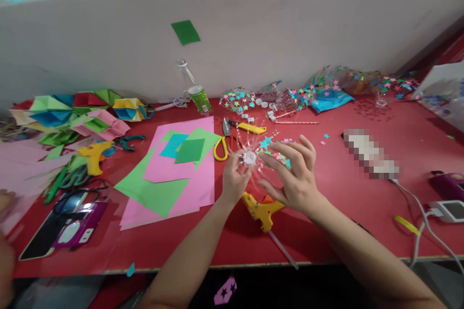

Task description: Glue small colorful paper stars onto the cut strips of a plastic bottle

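Left grip (235,177) on clear plastic piece (249,158)

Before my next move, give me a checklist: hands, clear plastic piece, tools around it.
1. Left hand gripping the clear plastic piece: ok.
2. Right hand clear of that piece: cannot tell; it is spread open alongside.
3. Star cutouts nearby: ok.
4. Glue stick in the nearer yellow glue gun: ok, protruding behind.
5. That gun's heat: cannot tell.
6. Space beyond the hands free of tools: not ok; yellow cutter there.
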### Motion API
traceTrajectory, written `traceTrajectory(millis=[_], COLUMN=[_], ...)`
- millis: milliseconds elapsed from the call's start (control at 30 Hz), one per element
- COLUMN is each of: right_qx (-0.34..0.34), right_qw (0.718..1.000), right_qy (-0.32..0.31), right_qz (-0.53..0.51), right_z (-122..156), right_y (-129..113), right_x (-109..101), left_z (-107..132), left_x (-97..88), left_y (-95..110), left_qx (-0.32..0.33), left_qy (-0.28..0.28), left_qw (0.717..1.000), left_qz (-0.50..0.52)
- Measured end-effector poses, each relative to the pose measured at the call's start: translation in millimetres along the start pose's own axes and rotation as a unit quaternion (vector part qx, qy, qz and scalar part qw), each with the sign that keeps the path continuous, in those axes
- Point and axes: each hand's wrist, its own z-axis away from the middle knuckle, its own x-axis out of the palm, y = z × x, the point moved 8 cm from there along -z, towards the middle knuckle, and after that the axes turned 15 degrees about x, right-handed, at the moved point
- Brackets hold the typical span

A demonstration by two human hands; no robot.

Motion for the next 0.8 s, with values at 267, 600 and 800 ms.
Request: traceTrajectory(millis=[267, 600, 800], right_qx=[0.049, 0.074, 0.076], right_qw=[0.996, 0.997, 0.995], right_qy=[0.034, 0.032, 0.059], right_qz=[-0.06, 0.011, 0.012], right_z=[-1.0, 1.9, 2.1], right_y=[5.6, -0.9, -0.4], right_x=[-13.5, 2.7, -0.4], left_z=[1.6, 2.4, 2.1], left_x=[-8.0, -7.7, -7.0], left_y=[-2.2, 7.8, 10.8], left_qx=[0.043, 0.087, 0.101], left_qy=[0.036, 0.041, 0.041], left_qw=[0.994, 0.988, 0.985], left_qz=[-0.096, -0.123, -0.134])
